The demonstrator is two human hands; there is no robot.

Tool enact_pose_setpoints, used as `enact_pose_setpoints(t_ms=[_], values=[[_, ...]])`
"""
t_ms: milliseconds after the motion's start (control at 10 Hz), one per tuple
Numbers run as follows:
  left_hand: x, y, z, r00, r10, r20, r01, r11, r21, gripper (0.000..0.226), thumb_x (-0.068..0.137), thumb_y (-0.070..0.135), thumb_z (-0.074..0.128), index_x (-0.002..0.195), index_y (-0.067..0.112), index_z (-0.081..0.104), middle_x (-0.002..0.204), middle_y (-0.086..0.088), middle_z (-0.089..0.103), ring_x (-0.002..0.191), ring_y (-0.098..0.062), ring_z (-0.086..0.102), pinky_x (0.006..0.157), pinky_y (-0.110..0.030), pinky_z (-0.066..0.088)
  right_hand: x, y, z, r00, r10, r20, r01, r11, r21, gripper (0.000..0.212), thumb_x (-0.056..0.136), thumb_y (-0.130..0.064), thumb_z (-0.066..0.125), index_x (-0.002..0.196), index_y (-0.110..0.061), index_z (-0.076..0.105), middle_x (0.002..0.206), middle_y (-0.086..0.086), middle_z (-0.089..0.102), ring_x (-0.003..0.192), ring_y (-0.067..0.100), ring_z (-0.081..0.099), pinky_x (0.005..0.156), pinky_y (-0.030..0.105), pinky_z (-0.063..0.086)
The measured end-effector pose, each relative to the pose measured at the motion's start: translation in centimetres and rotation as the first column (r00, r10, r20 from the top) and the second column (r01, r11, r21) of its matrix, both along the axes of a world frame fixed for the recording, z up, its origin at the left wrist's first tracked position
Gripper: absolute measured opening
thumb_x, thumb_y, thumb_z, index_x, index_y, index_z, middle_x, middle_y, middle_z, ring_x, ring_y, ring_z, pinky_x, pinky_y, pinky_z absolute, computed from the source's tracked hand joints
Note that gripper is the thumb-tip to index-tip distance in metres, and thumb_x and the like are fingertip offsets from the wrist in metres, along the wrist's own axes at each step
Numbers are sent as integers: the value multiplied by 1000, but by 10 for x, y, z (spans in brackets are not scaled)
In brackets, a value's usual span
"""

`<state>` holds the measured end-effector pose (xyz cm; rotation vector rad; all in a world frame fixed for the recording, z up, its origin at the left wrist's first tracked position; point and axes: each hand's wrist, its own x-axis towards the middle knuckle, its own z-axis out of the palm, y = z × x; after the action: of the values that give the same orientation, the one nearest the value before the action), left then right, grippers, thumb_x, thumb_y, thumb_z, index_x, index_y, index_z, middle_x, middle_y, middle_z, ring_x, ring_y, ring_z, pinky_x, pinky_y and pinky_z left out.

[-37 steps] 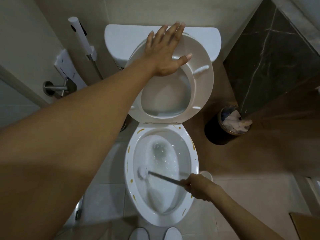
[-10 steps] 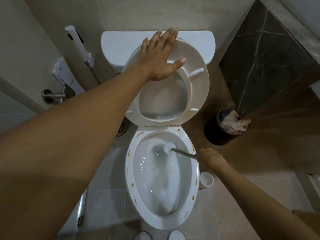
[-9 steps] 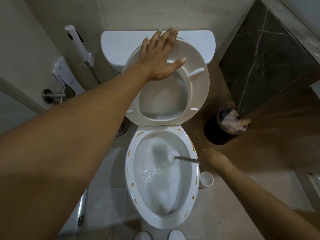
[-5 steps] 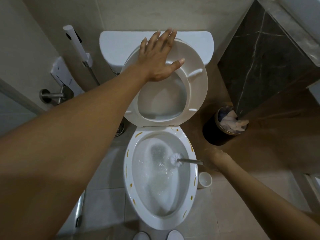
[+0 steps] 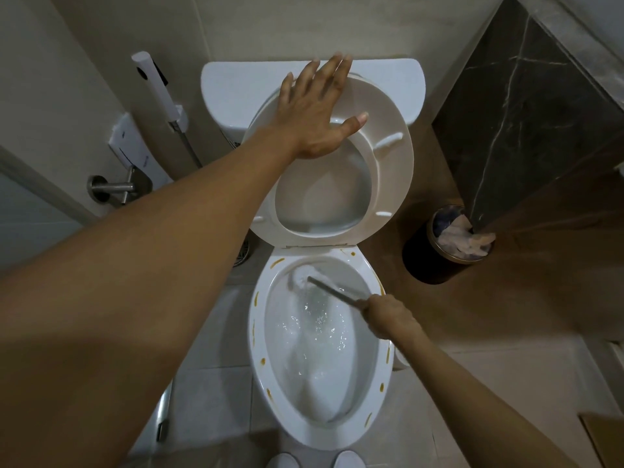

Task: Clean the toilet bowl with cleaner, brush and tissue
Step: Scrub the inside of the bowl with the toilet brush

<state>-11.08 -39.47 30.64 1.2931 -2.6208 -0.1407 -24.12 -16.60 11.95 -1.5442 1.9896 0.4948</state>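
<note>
Gripping the brush handle with curled fingers, right hand over the right rim of the toilet bowl. Brush head now at the far left of the basin, under the back rim; half a second ago near the middle right, so the scrub seems to travel around the inner wall. Long axis diagonal: head pointing away and to the left, handle coming back to the right. Water foamy, orange marks remaining on the rim, so probably brushing not finished and tissue step not begun. Farther, pressing flat on the raised seat with straight spread fingers, left hand keeping it up as before.
</note>
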Motion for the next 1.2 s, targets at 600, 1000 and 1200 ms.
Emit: enact_pose_setpoints(t_ms=[600,1000,1200], values=[[-1,1,0,1000,7,-1,-7,1000,-7,79,94,63,27,151,23,-10,160,2,-10,146,-23,-10,115,-49,-6,6,94,-43,695,-565,444,639,769,-22,37,101,-26,41,137,-22,52,77,-5,54,52,3,39,40,10,29],[-2,2,-1,1000,16,-20,-16,1000,-4,79,93,63,27,151,24,-10,160,3,-9,146,-22,-9,116,-49,-6,4,76,-43,762,-502,409,558,830,-23,37,100,-30,44,132,-18,56,88,-5,60,72,12,54,56,24,46],[-2,2,0,1000,17,-8,-17,1000,-7,80,93,63,27,152,23,-9,160,2,-9,146,-23,-9,116,-49,-6,27,67,-38,856,-280,435,285,957,54,36,100,-32,42,132,-24,56,107,4,65,71,12,59,59,15,49]])
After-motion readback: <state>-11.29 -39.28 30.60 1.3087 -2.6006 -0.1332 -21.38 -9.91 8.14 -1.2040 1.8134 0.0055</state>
